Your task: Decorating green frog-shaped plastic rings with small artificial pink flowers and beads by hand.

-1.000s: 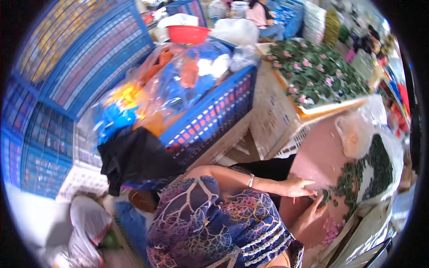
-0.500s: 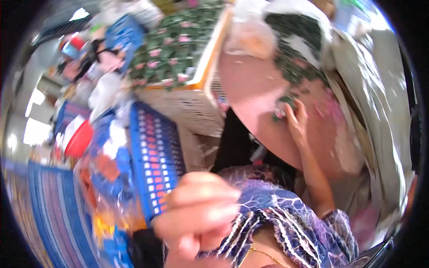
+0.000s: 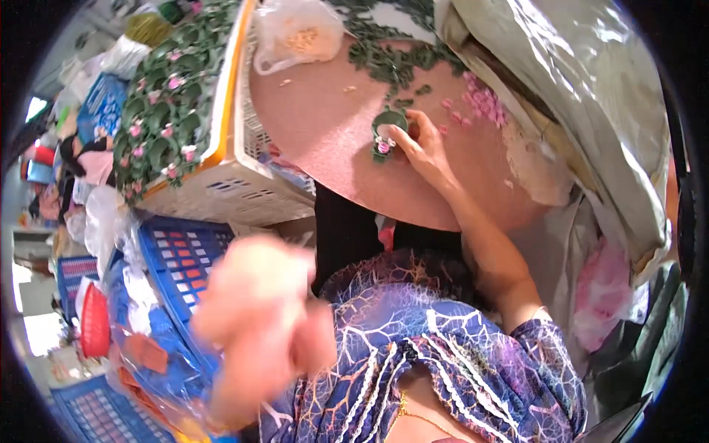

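Over the pink round tabletop point(image 3: 325, 140), my right hand point(image 3: 427, 151) pinches a dark green curled ring point(image 3: 389, 118) between thumb and fingers. Small pink and white flowers point(image 3: 383, 145) sit on the ring's near side. My left hand point(image 3: 262, 317) is raised close to the camera, in front of the blue basket. Motion blur smears its fingers, and whether anything is in them does not show. Beyond the right hand lies a heap of dark green pieces point(image 3: 395, 63). Loose pink pieces point(image 3: 484, 102) are scattered to its right.
A white crate point(image 3: 244, 166) with an orange-yellow rim, full of similar flowered green rings point(image 3: 159, 111), stands at left. A clear bag point(image 3: 299, 33) of pale bits lies at the table's far side. Blue basket point(image 3: 173, 255) stands lower left; grey sheeting point(image 3: 583, 96) borders the right.
The view has swung right, so the crate and table appear further left. My right hand still holds the green ring over the table. My left hand remains raised and blurred, close to the camera.
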Motion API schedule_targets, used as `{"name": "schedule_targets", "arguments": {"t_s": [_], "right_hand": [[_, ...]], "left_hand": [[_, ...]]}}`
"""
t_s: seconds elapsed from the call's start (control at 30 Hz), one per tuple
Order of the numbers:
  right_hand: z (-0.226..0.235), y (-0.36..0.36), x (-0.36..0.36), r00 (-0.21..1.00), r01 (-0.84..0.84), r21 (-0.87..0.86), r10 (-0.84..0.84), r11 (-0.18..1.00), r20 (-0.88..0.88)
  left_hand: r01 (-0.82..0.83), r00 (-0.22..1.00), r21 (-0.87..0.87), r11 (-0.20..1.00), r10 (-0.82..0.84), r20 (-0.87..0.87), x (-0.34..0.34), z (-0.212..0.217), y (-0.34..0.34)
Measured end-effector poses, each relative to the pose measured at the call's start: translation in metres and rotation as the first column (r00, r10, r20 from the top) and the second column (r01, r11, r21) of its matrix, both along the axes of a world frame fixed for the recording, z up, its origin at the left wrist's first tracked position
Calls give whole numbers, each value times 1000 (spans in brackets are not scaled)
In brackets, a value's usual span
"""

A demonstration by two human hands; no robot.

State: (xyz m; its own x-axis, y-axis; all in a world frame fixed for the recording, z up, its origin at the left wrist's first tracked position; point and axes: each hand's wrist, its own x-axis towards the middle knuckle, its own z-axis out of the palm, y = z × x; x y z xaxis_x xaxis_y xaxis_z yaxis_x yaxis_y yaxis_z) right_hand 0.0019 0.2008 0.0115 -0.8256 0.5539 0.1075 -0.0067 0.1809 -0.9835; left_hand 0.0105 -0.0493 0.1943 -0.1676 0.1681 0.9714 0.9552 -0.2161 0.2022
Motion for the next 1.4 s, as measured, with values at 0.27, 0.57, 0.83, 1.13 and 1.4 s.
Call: {"name": "schedule_targets", "arguments": {"t_s": [0.27, 0.57, 0.83, 1.13, 1.4], "right_hand": [[9, 0, 5, 1000, 9, -28, -9, 1000, -15], [7, -10, 5, 998, 51, 365, -37, 929, -47], [31, 33, 34, 906, 399, 391, -424, 830, -24], [36, 59, 33, 992, 6, 767, -103, 642, 78], [23, 56, 17, 987, -137, 845, -2, 517, 161]], "left_hand": [[-114, 862, -650, 752, 400, 311, -49, -148, 78], [-69, 807, -610, 789, 404, 430, -65, -179, 111], [-22, 797, -619, 785, 388, 463, -93, -172, 96], [-204, 796, -680, 704, 524, 303, -87, -177, 96], [-224, 791, -670, 708, 534, 300, -85, -178, 95]]}}
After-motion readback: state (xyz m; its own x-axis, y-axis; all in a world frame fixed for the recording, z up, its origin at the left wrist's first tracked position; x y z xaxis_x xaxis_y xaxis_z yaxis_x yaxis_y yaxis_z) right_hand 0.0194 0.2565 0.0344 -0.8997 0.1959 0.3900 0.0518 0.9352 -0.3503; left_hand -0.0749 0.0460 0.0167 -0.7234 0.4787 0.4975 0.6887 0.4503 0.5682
